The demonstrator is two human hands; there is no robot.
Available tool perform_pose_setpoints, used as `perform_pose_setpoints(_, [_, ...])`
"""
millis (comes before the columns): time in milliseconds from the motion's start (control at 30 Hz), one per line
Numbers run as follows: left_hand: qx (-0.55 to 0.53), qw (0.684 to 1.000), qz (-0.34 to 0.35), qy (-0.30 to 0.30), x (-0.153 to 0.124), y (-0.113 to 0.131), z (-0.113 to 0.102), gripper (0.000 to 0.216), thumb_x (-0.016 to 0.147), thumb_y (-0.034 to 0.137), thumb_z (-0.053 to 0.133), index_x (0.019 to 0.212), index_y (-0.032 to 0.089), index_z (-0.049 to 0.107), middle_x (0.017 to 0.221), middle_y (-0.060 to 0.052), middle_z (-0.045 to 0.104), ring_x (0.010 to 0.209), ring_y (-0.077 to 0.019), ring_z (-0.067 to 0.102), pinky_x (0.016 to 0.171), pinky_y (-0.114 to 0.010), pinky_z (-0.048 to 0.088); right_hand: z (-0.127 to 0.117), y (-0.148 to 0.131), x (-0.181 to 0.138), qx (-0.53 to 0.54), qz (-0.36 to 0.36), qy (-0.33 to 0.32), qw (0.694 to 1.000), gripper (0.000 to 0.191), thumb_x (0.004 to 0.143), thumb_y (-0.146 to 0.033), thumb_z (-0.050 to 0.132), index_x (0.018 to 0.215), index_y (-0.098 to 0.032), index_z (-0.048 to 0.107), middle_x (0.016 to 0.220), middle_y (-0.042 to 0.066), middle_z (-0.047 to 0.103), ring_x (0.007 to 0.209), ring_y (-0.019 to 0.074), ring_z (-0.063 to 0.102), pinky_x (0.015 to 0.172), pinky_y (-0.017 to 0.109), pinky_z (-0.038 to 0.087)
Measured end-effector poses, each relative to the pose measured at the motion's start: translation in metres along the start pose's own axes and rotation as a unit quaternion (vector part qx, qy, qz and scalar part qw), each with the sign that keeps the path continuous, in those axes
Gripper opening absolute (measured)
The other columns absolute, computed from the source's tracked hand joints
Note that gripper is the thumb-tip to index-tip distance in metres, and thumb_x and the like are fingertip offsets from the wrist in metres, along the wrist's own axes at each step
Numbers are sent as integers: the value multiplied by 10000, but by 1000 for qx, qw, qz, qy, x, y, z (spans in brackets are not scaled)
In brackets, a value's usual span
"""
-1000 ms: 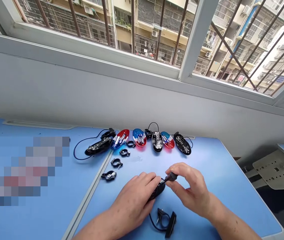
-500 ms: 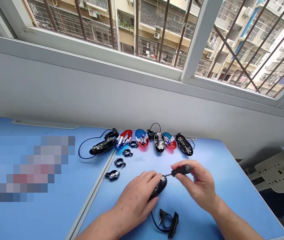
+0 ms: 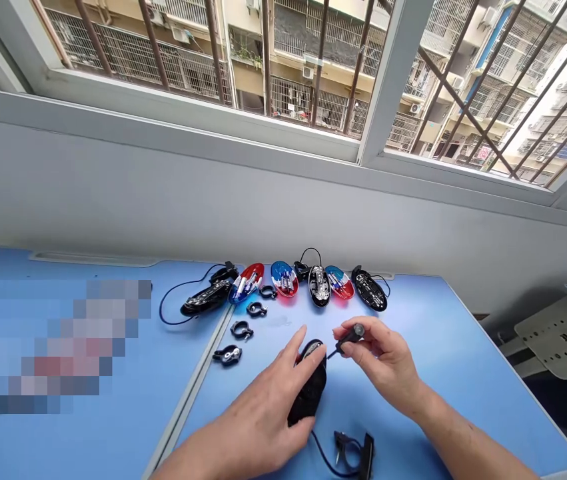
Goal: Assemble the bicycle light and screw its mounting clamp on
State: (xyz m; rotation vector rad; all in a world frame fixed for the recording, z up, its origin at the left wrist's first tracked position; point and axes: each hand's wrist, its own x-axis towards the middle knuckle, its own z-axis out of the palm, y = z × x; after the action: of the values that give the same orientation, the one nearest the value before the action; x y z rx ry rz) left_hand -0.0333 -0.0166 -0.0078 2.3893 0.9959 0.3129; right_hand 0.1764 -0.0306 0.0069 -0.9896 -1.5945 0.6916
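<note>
My left hand [image 3: 276, 400] rests over a black oval light housing [image 3: 313, 390], its thumb and fingers spread along the sides to grip it. The housing's lower left side is hidden by that hand. In my right hand [image 3: 383, 357] is a black-handled screwdriver [image 3: 352, 339], pinched between thumb and fingers. Its thin shaft slants down and left to the housing's right edge; whether the tip touches cannot be made out. A cord runs from the housing to a black clamp bracket [image 3: 353, 453] on the blue table.
Several black ring clamps [image 3: 241, 330] lie in a row left of my hands. Behind them are red-and-blue oval covers [image 3: 284, 279] with batteries and black housings [image 3: 369, 289] with cords. A seam [image 3: 190, 393] crosses the table [image 3: 443, 347]. A blurred patch covers the left side.
The housing has turned more upright, and my left fingers have spread wider on it. My right hand has shifted left, tilting the screwdriver more steeply. The clamp bracket has slid right and down.
</note>
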Motion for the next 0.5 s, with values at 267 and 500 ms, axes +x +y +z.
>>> perform_pose_setpoints(267, [-29, 998, 36, -50, -7, -8, -13, 947, 614, -4, 499, 1436, 383, 233, 1561, -61, 49, 1322, -332, 355, 975, -447, 448, 4, 5, -1, 6, 1, -9, 1000, 166, 846, -219, 599, 1008, -212, 633, 910, 49, 695, 772, 142, 656, 666, 271, 604])
perform_pose_setpoints(500, [2, 999, 13, -37, 0, 12, -22, 638, 694, 51, 571, 1285, 268, 468, 1515, -134, 265, 1340, -321, 339, 1026, -482, 391, 5, 11, -6, 3, 10, -31, 999, 192, 857, -190, 583, 1043, -222, 614, 937, 47, 688, 824, 149, 656, 699, 280, 609])
